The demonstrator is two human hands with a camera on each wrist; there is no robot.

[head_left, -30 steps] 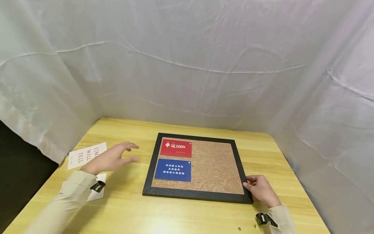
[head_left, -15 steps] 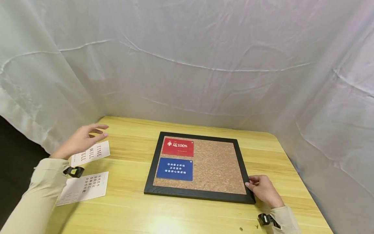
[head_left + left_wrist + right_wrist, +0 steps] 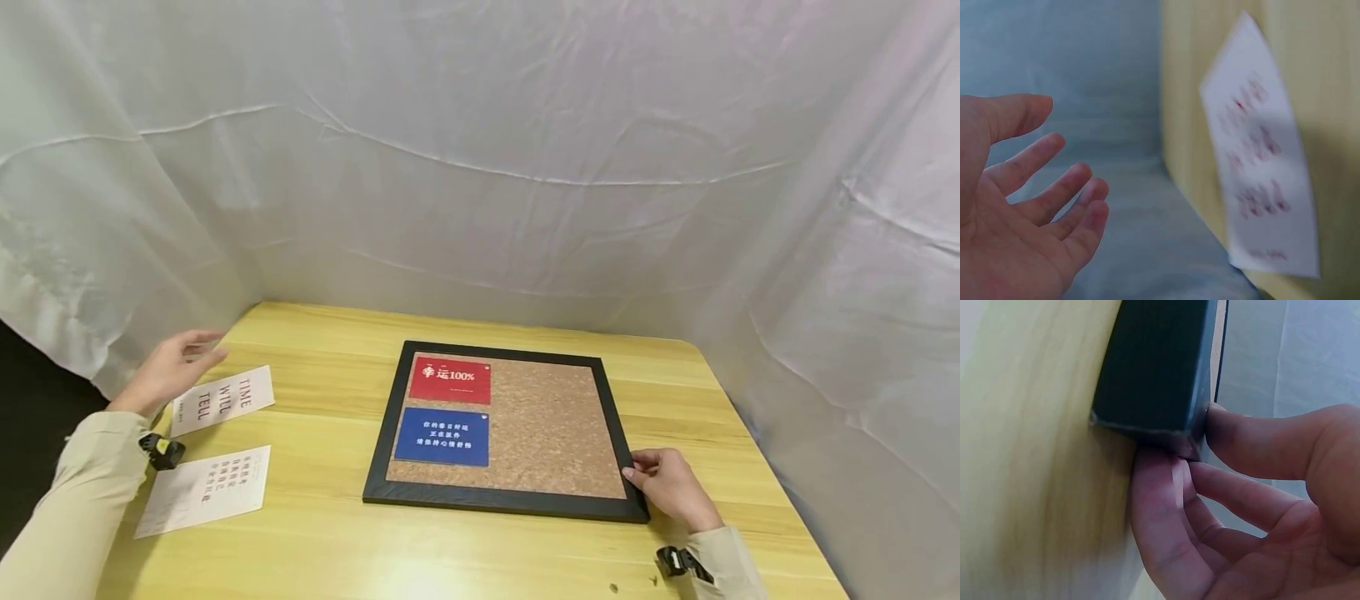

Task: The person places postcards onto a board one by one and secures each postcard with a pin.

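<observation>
Head view gives me one black-framed cork board [image 3: 558,433] lying flat on the table [image 3: 330,554], and four cards if I'm counting right. Two of them sit on the board's left half, a red card [image 3: 450,392] above a blue card [image 3: 441,448], each with one small pale dot at its upper right corner. The other two lie on the wood at far left: the TIME WILL TELL card [image 3: 228,398] and, nearer the person, a second white card [image 3: 202,493]. Two hands in play. The left hand [image 3: 171,367] is beside the TIME WILL TELL card and apart from it, fingers loosely bent with gaps between them, thumb well clear. The right hand [image 3: 671,485] pinches the board's near right corner, thumb on the top face, fingers against the outer side. Compared with a second ago, the left hand has swung from between the cards and the board out to the far left, and the second white card, mostly covered by the arm then, is now almost all visible. Right hand's grip looks the same, and so does the board's spot.
</observation>
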